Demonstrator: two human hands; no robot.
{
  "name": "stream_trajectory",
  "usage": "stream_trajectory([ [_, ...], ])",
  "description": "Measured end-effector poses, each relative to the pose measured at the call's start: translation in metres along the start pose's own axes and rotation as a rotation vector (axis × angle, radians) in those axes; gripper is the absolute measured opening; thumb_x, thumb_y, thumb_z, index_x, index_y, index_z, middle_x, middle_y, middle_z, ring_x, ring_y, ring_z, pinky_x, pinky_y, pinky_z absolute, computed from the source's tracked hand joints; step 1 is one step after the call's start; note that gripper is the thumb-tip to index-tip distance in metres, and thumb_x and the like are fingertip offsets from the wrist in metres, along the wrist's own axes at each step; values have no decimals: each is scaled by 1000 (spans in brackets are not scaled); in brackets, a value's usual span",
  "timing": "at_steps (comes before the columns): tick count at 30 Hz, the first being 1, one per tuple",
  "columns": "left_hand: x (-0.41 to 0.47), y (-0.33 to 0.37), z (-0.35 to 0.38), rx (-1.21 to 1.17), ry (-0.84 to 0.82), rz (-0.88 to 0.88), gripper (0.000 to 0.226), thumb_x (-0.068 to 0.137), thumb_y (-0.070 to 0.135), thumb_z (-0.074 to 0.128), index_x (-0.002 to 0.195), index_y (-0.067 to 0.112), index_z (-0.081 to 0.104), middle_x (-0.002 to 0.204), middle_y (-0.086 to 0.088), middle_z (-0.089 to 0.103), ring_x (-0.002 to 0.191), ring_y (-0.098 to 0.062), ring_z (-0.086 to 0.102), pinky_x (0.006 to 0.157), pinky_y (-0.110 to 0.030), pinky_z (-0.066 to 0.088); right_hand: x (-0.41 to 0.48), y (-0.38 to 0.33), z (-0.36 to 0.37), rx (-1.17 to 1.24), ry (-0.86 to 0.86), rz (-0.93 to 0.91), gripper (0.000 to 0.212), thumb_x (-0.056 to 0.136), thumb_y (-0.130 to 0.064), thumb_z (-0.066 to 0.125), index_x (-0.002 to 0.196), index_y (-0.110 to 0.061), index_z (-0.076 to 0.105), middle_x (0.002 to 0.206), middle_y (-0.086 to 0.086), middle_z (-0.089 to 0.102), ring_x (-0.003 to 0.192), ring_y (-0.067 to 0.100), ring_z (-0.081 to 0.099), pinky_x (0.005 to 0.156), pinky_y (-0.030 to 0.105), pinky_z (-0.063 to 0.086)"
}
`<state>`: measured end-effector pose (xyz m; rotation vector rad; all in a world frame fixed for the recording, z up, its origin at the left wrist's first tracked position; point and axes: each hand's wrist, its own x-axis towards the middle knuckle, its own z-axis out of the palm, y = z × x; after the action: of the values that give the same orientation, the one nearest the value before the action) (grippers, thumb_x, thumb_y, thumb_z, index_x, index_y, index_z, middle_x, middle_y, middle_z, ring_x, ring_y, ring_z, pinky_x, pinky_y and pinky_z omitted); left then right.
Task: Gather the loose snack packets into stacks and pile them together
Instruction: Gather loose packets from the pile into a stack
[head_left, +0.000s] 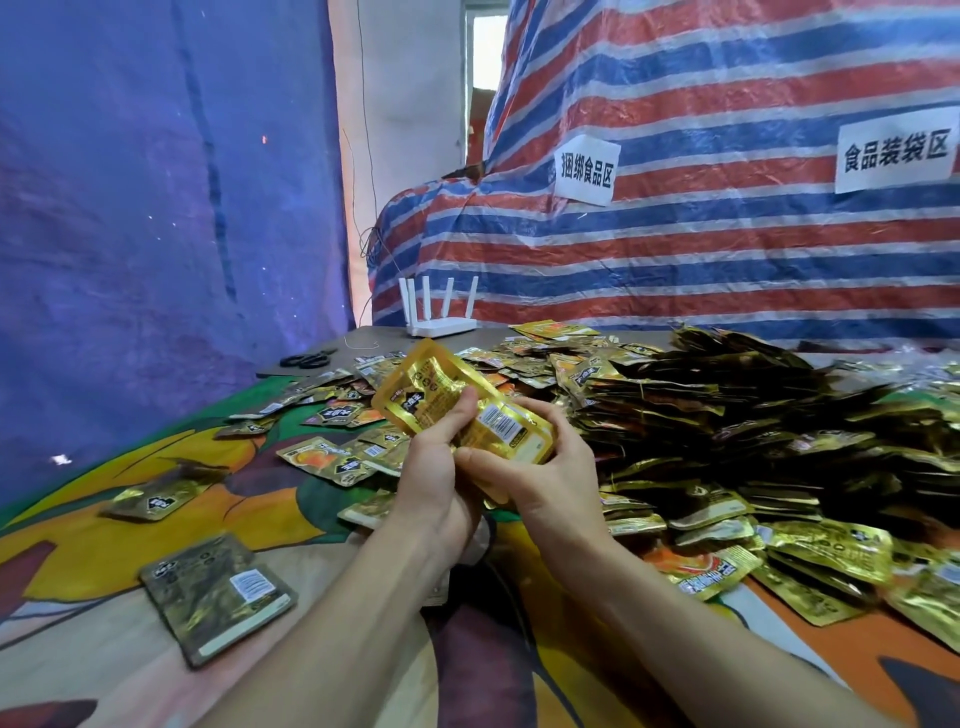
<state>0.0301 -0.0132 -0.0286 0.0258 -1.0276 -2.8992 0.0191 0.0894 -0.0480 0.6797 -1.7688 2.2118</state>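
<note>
Both hands are raised above the table and hold a small bunch of gold snack packets (457, 402). My left hand (434, 467) grips the bunch from below, thumb across a front packet with a black label. My right hand (545, 467) holds the right end, where a barcode shows. A big heap of gold packets (727, 431) covers the right side of the table. Loose packets (327, 460) lie scattered to the left of my hands. One flat stack of packets (218, 597) sits near the front left.
The table carries a colourful printed cloth (104, 530). A white router with several antennas (440, 325) and black scissors (307, 359) sit at the far edge. A striped tarpaulin (675, 234) with paper signs rises behind, and a blue sheet (130, 208) hangs at left.
</note>
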Motion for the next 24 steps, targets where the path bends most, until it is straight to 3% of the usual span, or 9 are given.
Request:
stream_trajectory([
  [4, 2, 4, -3, -45, -59, -87, 44, 79, 34, 70, 105, -2, 75, 110, -22, 73, 93, -41, 73, 71, -50, 62, 6, -3, -4, 17, -68, 0, 70, 63, -1, 84, 125, -31, 70, 105, -13, 76, 96, 13, 74, 76, 24, 59],
  [6, 3, 5, -6, -35, -85, -110, 40, 79, 32, 70, 98, -1, 78, 110, -22, 73, 92, -40, 74, 78, -51, 61, 12, -7, -9, 46, -86, 85, 52, 62, -14, 75, 111, -35, 77, 105, -1, 77, 97, 24, 74, 80, 37, 61],
  [8, 4, 5, -9, -6, -96, -123, 42, 80, 33, 70, 105, 0, 75, 114, -22, 72, 96, -39, 73, 85, -51, 58, 17, -10, -15, -3, -103, 180, 31, 64, -25, 78, 95, -27, 80, 93, 8, 78, 90, 34, 75, 80, 49, 59],
  [10, 4, 4, -10, 50, -105, -127, 42, 79, 34, 71, 102, 0, 78, 115, -22, 72, 97, -37, 73, 80, -49, 61, 17, -11, -20, -79, -166, 235, 30, 70, -29, 86, 96, -18, 79, 93, 12, 78, 88, 36, 75, 80, 52, 60],
  [14, 3, -1, -6, 168, -119, -96, 47, 83, 33, 72, 117, 2, 72, 118, -19, 72, 104, -32, 72, 87, -45, 59, 15, -19, -27, -135, -224, 214, 11, 81, -13, 83, 91, -15, 79, 90, 12, 77, 78, 27, 75, 64, 36, 60],
  [16, 3, -3, -5, 216, -127, -7, 51, 75, 33, 76, 119, 6, 69, 116, -15, 73, 98, -27, 74, 81, -40, 60, 18, -30, -32, -142, -214, 158, 12, 81, -8, 82, 88, -16, 79, 83, 8, 77, 72, 21, 74, 62, 30, 58],
  [19, 1, -4, -3, 310, -164, 58, 54, 70, 41, 72, 116, 14, 68, 113, -6, 75, 95, -19, 74, 84, -33, 56, 26, -53, -42, -217, -94, 4, 17, 80, -7, 81, 92, -18, 79, 83, 3, 77, 73, 17, 74, 62, 26, 56],
  [21, 2, -4, -4, 334, -149, 40, 51, 66, 46, 73, 107, 15, 70, 99, -2, 76, 85, -18, 72, 82, -34, 51, 38, -69, -54, -340, 57, -104, 23, 78, -6, 81, 95, -22, 78, 86, -2, 77, 80, 16, 74, 66, 26, 58],
  [24, 3, -4, -7, 355, -125, 14, 39, 80, 44, 66, 102, 12, 71, 90, -4, 72, 74, -18, 66, 74, -33, 48, 66, -89, -79, -657, 194, -177, 25, 81, -8, 73, 100, -24, 75, 91, -5, 74, 88, 17, 70, 76, 33, 58],
])
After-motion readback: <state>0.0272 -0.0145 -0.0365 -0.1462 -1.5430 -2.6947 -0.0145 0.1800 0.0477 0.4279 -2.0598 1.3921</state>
